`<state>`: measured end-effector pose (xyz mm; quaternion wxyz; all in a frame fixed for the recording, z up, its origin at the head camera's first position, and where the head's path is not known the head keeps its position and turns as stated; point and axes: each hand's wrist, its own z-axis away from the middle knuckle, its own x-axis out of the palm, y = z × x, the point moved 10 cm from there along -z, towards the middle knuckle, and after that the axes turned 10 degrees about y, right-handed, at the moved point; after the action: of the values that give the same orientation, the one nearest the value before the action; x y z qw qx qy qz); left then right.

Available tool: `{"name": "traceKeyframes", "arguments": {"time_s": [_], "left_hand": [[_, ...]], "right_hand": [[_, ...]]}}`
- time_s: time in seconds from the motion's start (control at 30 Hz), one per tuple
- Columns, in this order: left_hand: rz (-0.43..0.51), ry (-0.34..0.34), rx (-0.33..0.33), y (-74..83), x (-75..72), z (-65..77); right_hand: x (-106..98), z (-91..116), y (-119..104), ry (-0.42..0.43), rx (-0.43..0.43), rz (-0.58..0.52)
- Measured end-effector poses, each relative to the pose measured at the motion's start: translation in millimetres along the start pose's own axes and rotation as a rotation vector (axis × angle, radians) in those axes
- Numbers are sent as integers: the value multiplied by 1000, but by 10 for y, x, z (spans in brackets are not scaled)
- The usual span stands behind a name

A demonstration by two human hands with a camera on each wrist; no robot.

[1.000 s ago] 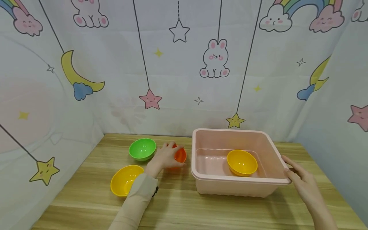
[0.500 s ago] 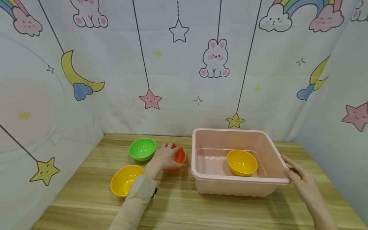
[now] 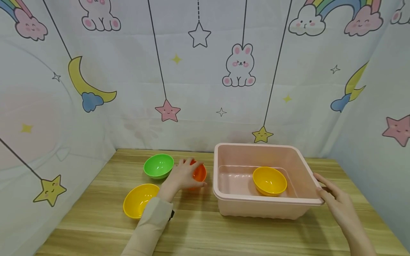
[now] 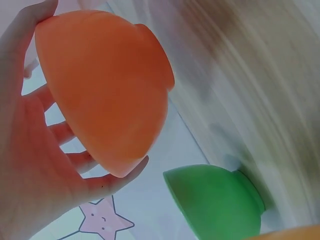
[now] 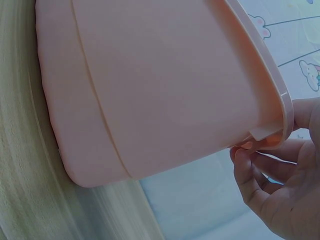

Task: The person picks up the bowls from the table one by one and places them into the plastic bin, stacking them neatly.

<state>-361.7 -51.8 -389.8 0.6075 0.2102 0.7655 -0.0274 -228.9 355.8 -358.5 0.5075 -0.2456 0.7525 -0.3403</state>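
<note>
My left hand (image 3: pixel 180 176) grips an orange-red bowl (image 3: pixel 200 173) by its rim, left of the pink plastic tub. In the left wrist view, thumb and fingers spread around the rim of this orange bowl (image 4: pixel 107 90), whose foot faces the table. My right hand (image 3: pixel 340 204) holds the right rim of the pink tub (image 3: pixel 262 209); in the right wrist view its fingertips (image 5: pixel 241 157) curl under the lip. Inside the tub sits a yellow bowl (image 3: pixel 269 182), upright.
A green bowl (image 3: pixel 158 166) stands at the back left of the wooden table (image 3: pixel 198 234). Nearer the front is another yellow bowl (image 3: pixel 137 202), partly hidden by the left forearm. A printed curtain (image 3: pixel 198 89) closes off the back and sides.
My left hand and the orange bowl have shifted very slightly left, away from the tub. The right hand and the tub stay where they were.
</note>
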Motion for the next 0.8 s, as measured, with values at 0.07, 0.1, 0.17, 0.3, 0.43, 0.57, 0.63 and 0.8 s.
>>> {"name": "traceKeyframes", "arguments": {"time_s": [0.07,0.1,0.17,0.3,0.43,0.57,0.63,0.8], "left_hand": [[-3,11,-2,6,-27,6],[-7,14,-5,9,-39,9],[-11,22,-12,12,-65,14],[-3,33,-32,16,-110,27],[3,55,-49,25,-169,37],[-6,84,-69,28,-242,43],[-7,96,-79,27,-276,46],[-4,105,-95,17,-325,58]], "right_hand": [[5,-1,9,-4,7,2],[7,-1,12,-5,9,2],[8,-1,14,-5,12,0],[6,3,-2,-3,-2,-9],[2,9,-20,-3,-15,-19],[-1,15,-32,3,-27,-25],[-2,18,-35,5,-31,-26],[3,17,-26,2,-26,-22]]}}
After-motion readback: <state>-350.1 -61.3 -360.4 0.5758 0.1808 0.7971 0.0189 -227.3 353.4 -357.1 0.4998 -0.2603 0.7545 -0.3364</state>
